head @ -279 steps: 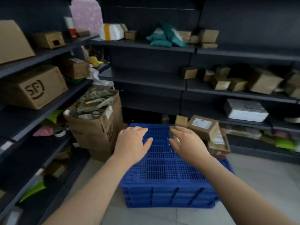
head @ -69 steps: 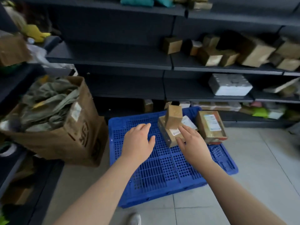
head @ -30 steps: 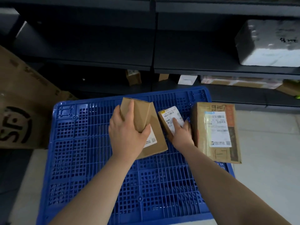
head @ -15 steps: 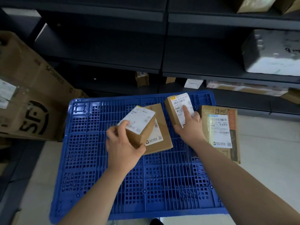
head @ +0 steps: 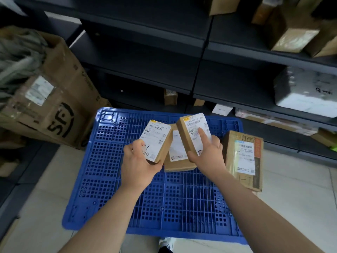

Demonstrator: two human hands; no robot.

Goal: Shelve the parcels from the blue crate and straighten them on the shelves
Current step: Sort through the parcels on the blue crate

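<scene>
The left arm and right arm are bare and reach forward side by side. The left hand grips a small box, thumb on top and fingers curled under it. The right hand holds a second box, with one finger lying straight on its top.

We see the blue crate upturned on the tiled floor. On it lie a flat brown parcel towards the far edge and a longer labelled parcel overhanging the right edge. A big SF carton stands on the floor by the crate's far left corner.
</scene>
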